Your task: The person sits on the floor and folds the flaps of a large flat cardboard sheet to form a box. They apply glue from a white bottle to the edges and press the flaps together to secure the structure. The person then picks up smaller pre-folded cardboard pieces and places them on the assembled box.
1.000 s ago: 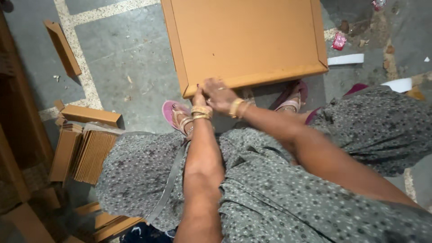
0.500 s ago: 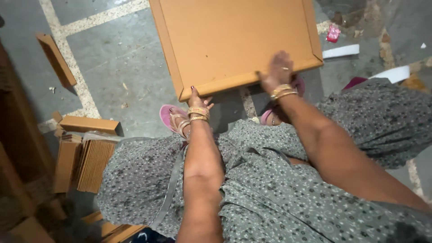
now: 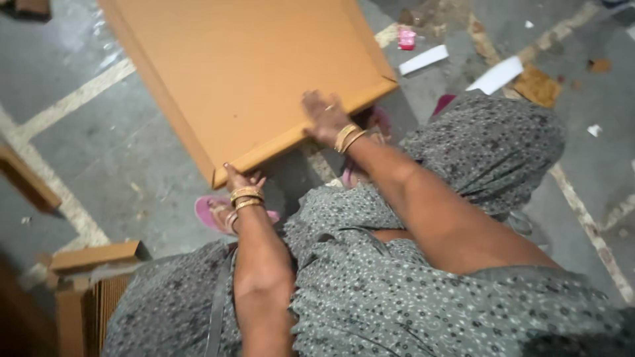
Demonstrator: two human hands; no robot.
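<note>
Cardboard sheet (image 3: 258, 73): uniform orange-brown on the face and edges. Floor (image 3: 86, 152): grey concrete with pale cream painted lines. Garment (image 3: 423, 291): grey fabric with a small, dense dot-and-floral print in lighter grey. Bangles (image 3: 246, 198) on the left wrist: gold; bangles on the right wrist (image 3: 348, 137): gold. Sandal (image 3: 215, 213): pink. Stacked cardboard pieces (image 3: 92, 277) at lower left: brown. Scraps on the floor: white paper strips (image 3: 423, 59), one pink-red wrapper (image 3: 405, 38).
</note>
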